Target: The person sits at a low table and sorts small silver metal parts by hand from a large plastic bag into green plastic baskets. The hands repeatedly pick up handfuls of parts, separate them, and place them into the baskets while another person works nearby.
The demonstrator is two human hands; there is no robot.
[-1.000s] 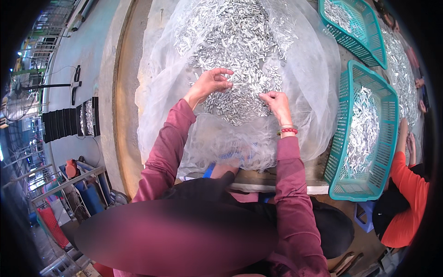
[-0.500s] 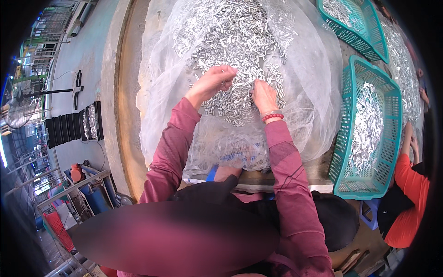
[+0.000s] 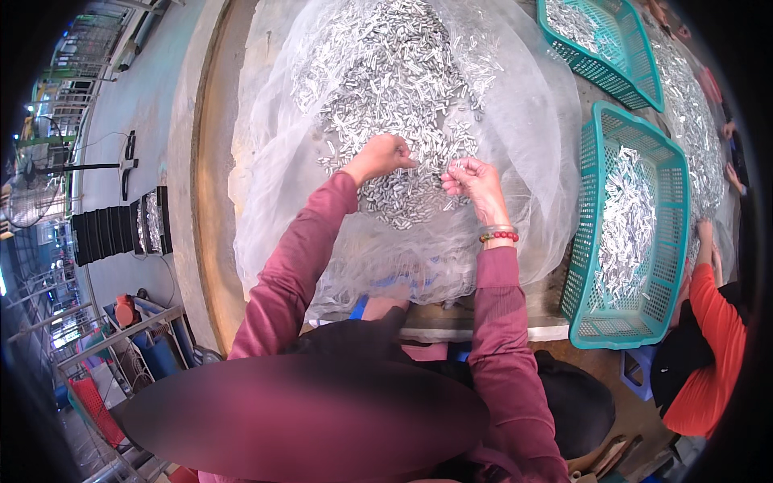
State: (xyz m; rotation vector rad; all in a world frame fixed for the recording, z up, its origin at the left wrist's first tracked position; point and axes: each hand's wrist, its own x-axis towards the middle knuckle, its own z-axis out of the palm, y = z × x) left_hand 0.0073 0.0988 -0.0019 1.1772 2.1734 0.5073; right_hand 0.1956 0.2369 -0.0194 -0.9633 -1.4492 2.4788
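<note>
A heap of small silvery capsule-shaped pieces (image 3: 394, 72) lies on a sheer white mesh cloth (image 3: 527, 193) spread over the table in front of me. Low over the near part of the heap, my left hand (image 3: 380, 158) is closed, thumb and fingertips pinched together. To its right, my right hand (image 3: 477, 187) has curled fingers, with thumb and forefinger meeting at the pieces' edge. Whatever either pinch holds is too small to make out. A beaded bracelet circles my right wrist.
A teal plastic basket (image 3: 680, 241) with silvery pieces stands to the right, another teal basket (image 3: 654, 72) beyond it. At the far right a person in an orange sleeve (image 3: 713, 322) reaches toward a second heap (image 3: 696, 137). A wooden ledge (image 3: 211, 161) runs along the left.
My right hand has turned palm up more and shifted slightly right and nearer me. My left hand has moved a little nearer and turned down toward the pieces.
</note>
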